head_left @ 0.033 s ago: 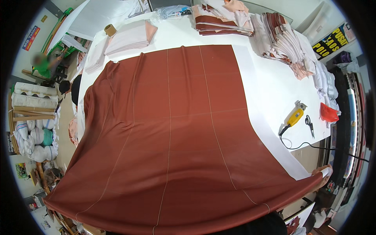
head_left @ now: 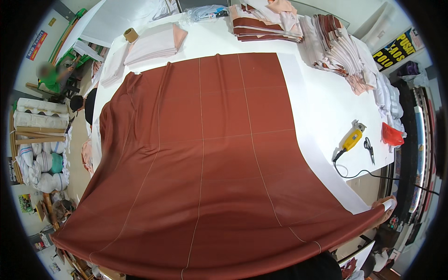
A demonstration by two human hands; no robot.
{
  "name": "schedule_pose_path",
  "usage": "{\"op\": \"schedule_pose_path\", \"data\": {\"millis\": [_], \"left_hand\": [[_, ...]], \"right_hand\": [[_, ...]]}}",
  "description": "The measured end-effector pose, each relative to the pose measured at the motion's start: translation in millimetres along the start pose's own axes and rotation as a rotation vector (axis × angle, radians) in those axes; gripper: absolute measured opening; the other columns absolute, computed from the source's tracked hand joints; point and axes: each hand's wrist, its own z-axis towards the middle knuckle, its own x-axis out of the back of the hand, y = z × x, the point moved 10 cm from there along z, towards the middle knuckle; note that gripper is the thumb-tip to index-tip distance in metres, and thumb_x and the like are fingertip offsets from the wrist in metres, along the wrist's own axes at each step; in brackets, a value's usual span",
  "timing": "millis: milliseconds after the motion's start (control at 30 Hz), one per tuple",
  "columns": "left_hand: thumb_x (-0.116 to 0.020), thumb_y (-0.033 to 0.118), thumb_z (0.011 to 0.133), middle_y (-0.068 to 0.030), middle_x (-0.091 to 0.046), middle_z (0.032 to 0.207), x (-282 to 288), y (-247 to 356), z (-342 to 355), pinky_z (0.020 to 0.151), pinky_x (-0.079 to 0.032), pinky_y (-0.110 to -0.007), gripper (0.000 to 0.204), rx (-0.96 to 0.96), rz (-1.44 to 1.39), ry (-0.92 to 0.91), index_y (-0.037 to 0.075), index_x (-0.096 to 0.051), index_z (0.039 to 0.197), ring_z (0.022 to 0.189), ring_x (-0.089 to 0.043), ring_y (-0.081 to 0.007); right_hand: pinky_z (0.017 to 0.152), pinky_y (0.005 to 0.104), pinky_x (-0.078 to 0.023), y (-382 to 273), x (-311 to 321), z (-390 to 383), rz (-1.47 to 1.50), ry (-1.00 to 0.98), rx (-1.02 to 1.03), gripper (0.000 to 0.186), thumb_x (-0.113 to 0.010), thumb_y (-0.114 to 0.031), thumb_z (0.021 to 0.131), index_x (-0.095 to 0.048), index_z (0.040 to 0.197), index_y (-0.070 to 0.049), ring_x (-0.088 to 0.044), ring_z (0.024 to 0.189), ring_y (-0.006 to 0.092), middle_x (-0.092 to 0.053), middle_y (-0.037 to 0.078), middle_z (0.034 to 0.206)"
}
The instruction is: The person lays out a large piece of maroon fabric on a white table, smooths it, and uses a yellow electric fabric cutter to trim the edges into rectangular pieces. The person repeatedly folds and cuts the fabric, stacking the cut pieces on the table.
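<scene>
A wide rust-brown fabric (head_left: 224,163) with thin pale grid lines lies rumpled on its left side over the white table (head_left: 326,102), its near edge drawn out toward me. A strip of white paper (head_left: 308,158) shows along its right side. My right hand (head_left: 385,210) is closed on the fabric's near right corner, along with some white material. My left hand is not visible; the fabric's lower left covers that area. A yellow electric cutter (head_left: 351,140) with a black cord and black scissors (head_left: 368,149) lie at right on the table.
Pale folded fabrics (head_left: 154,44), a tape roll (head_left: 130,35), a plastic bundle (head_left: 203,14) and striped piles (head_left: 263,25) line the far side; a red bag (head_left: 392,135) lies right. One person in green (head_left: 58,77) and another in black (head_left: 88,105) are at left.
</scene>
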Motion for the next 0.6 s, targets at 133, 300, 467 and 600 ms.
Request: {"op": "schedule_pose_path", "data": {"millis": [133,300,467,600], "left_hand": [[-0.055,0.035,0.112,-0.0161,-0.077,0.133,-71.3,-0.5,-6.6,0.105,-0.054,-0.041,0.045,0.102,0.104,-0.151,0.001,-0.075,0.134,0.119,-0.073,-0.0305],[-0.053,0.034,0.112,-0.0169,-0.077,0.134,-247.2,-43.7,-56.6,0.106,-0.053,-0.042,0.045,0.062,0.268,-0.611,0.002,-0.074,0.135,0.121,-0.072,-0.0317],[-0.052,0.033,0.112,-0.0162,-0.079,0.126,-384.1,-84.8,-148.9,0.101,-0.056,-0.043,0.041,-0.103,0.269,-0.882,0.007,-0.076,0.132,0.116,-0.075,-0.0355],[-0.053,0.032,0.111,-0.0172,-0.079,0.126,-436.0,-79.5,-203.1,0.1,-0.055,-0.045,0.039,-0.067,0.369,-0.909,0.008,-0.075,0.132,0.116,-0.074,-0.0382]], "right_hand": [[0.084,0.0292,-0.046,-37.1,-117.7,14.4,0.114,-0.238,0.017,0.035,-0.062,-0.027,0.11,-0.071,0.134,-0.003,-0.062,0.091,0.0158,-0.076,0.008,0.115],[0.101,0.0329,-0.049,-81.3,-346.5,-12.4,0.147,-0.559,-0.002,0.035,-0.061,-0.026,0.109,-0.076,0.128,0.0,-0.067,0.109,0.0207,-0.076,0.01,0.12],[0.092,0.0316,-0.052,-88.1,-543.9,-64.0,0.036,-0.758,-0.115,0.042,-0.072,-0.035,0.103,-0.077,0.125,0.001,-0.067,0.1,0.0155,-0.077,0.007,0.11],[0.075,0.0277,-0.05,-64.9,-640.7,-105.6,0.05,-0.887,-0.227,0.047,-0.075,-0.039,0.1,-0.077,0.128,0.0,-0.062,0.088,0.0096,-0.074,0.003,0.103]]}}
